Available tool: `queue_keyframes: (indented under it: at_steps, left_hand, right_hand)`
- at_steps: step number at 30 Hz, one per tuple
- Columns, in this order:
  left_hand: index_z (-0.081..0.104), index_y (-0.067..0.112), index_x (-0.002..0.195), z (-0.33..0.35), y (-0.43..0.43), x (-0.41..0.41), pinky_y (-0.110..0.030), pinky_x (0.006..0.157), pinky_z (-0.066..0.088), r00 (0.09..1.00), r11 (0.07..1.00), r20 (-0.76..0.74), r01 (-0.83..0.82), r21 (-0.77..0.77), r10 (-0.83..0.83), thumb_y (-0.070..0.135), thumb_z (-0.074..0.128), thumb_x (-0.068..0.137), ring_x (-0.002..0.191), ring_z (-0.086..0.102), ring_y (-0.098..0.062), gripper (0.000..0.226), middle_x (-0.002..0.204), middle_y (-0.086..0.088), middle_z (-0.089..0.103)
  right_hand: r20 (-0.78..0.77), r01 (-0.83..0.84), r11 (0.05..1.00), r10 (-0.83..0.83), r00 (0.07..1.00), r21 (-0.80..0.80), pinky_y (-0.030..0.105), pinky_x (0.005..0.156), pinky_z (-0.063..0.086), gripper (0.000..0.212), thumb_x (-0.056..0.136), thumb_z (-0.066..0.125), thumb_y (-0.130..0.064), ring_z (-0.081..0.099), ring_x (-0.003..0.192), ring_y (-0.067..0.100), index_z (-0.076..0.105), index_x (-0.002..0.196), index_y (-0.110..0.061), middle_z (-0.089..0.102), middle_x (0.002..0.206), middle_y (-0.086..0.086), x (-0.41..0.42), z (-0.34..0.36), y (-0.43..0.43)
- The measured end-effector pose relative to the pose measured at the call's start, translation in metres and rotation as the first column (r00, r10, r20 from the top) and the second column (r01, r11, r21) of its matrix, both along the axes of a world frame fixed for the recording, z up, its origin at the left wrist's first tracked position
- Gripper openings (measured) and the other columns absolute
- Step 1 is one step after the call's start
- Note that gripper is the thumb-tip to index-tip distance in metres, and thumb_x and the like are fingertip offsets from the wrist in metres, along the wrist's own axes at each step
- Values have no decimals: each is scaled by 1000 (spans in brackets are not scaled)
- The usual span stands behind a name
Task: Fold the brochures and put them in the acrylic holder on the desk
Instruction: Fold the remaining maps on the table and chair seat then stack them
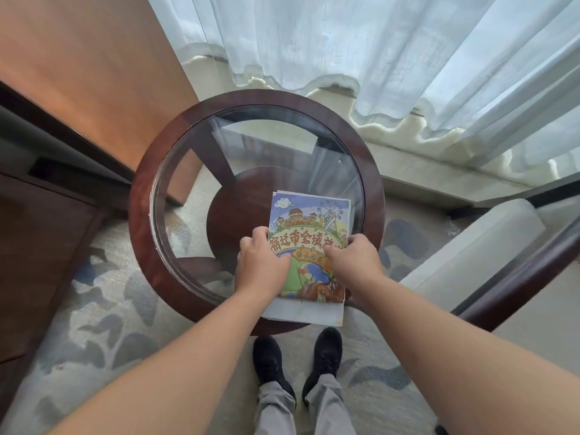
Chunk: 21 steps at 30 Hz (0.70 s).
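A colourful brochure (309, 221) with cartoon buildings and red lettering lies on top of a small stack of papers (303, 313) at the near right of a round glass table (201, 105). My left hand (260, 263) grips the brochure's left edge, fingers curled over it. My right hand (354, 259) grips the right edge, thumb on the cover. Both hands sit at about the middle of the sheet. No acrylic holder is in view.
The table has a dark wooden rim and a glass top. A wooden desk or cabinet (47, 233) stands at the left, a light armchair (477, 255) at the right, sheer curtains (376, 51) behind. My black shoes (298, 359) stand on patterned carpet just below the table.
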<state>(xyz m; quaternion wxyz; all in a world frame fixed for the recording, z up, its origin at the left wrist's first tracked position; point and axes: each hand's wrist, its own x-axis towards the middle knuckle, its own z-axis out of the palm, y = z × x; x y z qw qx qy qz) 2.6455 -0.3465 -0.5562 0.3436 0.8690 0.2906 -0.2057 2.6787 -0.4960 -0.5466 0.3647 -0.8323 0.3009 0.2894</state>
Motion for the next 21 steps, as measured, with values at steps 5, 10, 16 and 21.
queue_keyframes:
  at_steps: [5, 10, 16, 21]
  left_hand:
    - [38, 17, 109, 7, -10, 11, -42, 87, 49, 992, 998, -108, -67, 12, 68, 38, 63, 86, 107, 54, -33, 40, 119, -12, 51]
    - [50, 6, 123, 7, -9, 23, -46, 93, 52, 922, 927, -246, -343, -152, 300, 42, 64, 79, 109, 59, -33, 59, 124, -13, 58]
    - [51, 7, 121, 10, -19, 21, -49, 87, 55, 886, 855, -230, -453, -252, 402, 28, 63, 79, 105, 61, -35, 49, 124, -14, 50]
    - [42, 10, 116, 13, -22, 19, -50, 90, 53, 907, 873, -176, -416, -254, 381, 27, 62, 81, 109, 58, -35, 43, 116, -11, 58]
  right_hand:
    - [-24, -10, 999, 8, 1000, -46, 31, 58, 43, 31, 90, 66, -26, 60, 88, 23, 50, 112, -12, 62, 110, 7, 1, -2, -2]
    - [-51, -25, 995, 20, 999, -94, 31, 55, 35, 35, 91, 65, -22, 53, 87, 25, 46, 117, -8, 60, 116, 12, 6, -2, 2]
    - [-60, -7, 998, 4, 998, -60, 37, 70, 48, 35, 91, 63, -17, 59, 97, 29, 45, 119, -8, 57, 119, 12, 5, -6, -1]
    - [-74, 44, 999, -43, 996, 2, 38, 73, 53, 32, 90, 63, -14, 60, 93, 27, 47, 117, -9, 59, 115, 11, 5, -3, -4]
